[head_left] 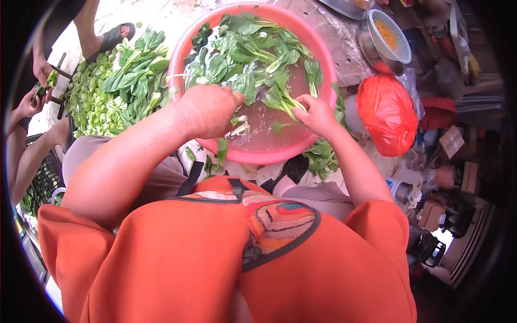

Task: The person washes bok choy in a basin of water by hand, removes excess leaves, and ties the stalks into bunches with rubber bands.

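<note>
A pink plastic basin point(325, 46) of cloudy water point(264, 142) stands in front of me, with leafy bok choy point(247, 51) floating in its far half. My right hand point(319, 115) is over the basin's right side, thumb and fingers closed on the pale stems of a bok choy point(279, 97); its leaves point away from me. Above the near left part of the water, my left hand point(212, 110) is curled closed, its back towards me. Pale stem pieces point(239, 126) show beside its fingers; what it grips is hidden.
Left of the basin lie a heap of greens point(91, 94) and whole bok choy point(141, 72). Another person's hands point(35, 97) hold greens at far left. At right are a red plastic bag point(386, 116) and a strainer point(390, 37) over a metal bowl point(371, 51). More leaves point(323, 159) lie near my foot.
</note>
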Demonstrator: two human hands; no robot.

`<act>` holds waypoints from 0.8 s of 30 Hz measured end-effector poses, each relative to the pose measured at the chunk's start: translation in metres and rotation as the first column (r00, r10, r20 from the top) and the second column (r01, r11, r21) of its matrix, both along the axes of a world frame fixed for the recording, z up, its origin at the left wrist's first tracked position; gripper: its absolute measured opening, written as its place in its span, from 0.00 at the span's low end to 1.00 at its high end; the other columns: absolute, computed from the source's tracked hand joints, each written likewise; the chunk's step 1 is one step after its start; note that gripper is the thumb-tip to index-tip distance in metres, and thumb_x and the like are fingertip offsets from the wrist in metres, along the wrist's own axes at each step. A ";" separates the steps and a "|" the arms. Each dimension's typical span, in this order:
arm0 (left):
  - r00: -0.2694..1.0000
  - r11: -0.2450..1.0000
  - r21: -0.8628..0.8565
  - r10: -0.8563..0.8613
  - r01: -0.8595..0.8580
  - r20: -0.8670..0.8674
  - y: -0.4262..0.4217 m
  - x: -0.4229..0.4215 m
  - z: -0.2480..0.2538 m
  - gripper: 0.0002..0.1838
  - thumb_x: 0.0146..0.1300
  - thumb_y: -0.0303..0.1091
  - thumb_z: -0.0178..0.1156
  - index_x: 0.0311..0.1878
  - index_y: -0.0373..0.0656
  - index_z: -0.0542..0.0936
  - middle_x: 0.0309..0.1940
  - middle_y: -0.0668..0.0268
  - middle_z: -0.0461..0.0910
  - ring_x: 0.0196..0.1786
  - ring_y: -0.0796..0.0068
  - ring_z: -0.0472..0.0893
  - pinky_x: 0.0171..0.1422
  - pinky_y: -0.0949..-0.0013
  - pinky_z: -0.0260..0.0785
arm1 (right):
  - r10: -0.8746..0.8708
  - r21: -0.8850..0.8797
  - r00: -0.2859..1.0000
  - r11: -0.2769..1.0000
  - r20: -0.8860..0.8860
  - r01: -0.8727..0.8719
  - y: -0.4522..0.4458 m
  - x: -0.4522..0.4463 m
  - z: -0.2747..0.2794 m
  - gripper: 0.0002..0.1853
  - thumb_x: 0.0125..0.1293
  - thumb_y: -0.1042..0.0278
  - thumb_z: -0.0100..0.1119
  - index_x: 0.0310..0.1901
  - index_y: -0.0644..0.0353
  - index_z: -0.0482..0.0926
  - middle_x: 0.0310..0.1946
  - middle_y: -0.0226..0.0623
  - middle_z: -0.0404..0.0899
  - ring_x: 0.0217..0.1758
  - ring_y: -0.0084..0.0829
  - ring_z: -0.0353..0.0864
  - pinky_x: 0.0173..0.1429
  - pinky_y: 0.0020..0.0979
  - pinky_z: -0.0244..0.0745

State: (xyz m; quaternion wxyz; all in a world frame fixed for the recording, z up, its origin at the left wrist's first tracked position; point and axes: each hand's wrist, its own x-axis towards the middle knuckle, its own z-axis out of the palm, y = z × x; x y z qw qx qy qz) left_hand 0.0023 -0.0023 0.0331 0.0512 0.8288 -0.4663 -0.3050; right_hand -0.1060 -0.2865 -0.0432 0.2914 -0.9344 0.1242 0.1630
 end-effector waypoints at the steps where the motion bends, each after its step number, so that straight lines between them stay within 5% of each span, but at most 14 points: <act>1: 1.000 0.997 -0.072 -0.021 0.021 0.009 -0.002 -0.005 -0.005 0.26 0.52 0.36 0.67 0.56 0.42 0.74 0.46 0.56 0.77 0.51 0.54 0.79 0.56 0.56 0.72 | 0.002 0.032 1.000 0.999 -0.025 -0.001 0.010 0.000 0.021 0.16 0.58 0.60 0.62 0.45 0.60 0.79 0.36 0.45 0.83 0.41 0.43 0.83 0.47 0.39 0.76; 5: 0.998 0.924 -0.377 -0.044 0.060 0.051 -0.011 -0.026 -0.021 0.29 0.51 0.34 0.66 0.59 0.42 0.72 0.48 0.55 0.74 0.51 0.54 0.77 0.56 0.56 0.72 | 0.238 -0.166 0.942 0.965 0.235 -0.202 0.046 -0.012 0.072 0.16 0.57 0.60 0.62 0.44 0.59 0.77 0.36 0.41 0.81 0.41 0.44 0.80 0.44 0.40 0.76; 8: 0.998 0.879 -0.474 -0.022 0.049 0.062 -0.016 -0.038 -0.023 0.32 0.50 0.32 0.64 0.62 0.41 0.70 0.49 0.54 0.74 0.50 0.53 0.77 0.55 0.55 0.72 | 0.334 -0.368 0.861 0.911 0.384 -0.189 0.070 -0.024 0.090 0.17 0.56 0.60 0.63 0.45 0.58 0.77 0.36 0.39 0.80 0.40 0.42 0.80 0.43 0.40 0.76; 18: 0.997 0.763 -0.642 -0.050 0.073 0.053 -0.002 -0.052 -0.041 0.42 0.46 0.26 0.62 0.69 0.40 0.60 0.54 0.49 0.73 0.50 0.47 0.77 0.53 0.53 0.72 | 0.528 -0.659 0.740 0.736 0.416 -0.155 0.107 -0.035 0.123 0.14 0.48 0.66 0.65 0.37 0.56 0.74 0.25 0.34 0.69 0.27 0.35 0.76 0.32 0.35 0.74; 24: 0.994 0.694 -0.713 -0.039 0.098 0.098 0.000 -0.049 -0.051 0.44 0.44 0.25 0.63 0.69 0.39 0.58 0.53 0.47 0.72 0.50 0.46 0.77 0.55 0.52 0.71 | 0.518 -0.639 0.726 0.756 0.453 -0.141 0.109 -0.029 0.121 0.14 0.48 0.66 0.65 0.37 0.56 0.75 0.25 0.33 0.69 0.26 0.35 0.76 0.31 0.36 0.73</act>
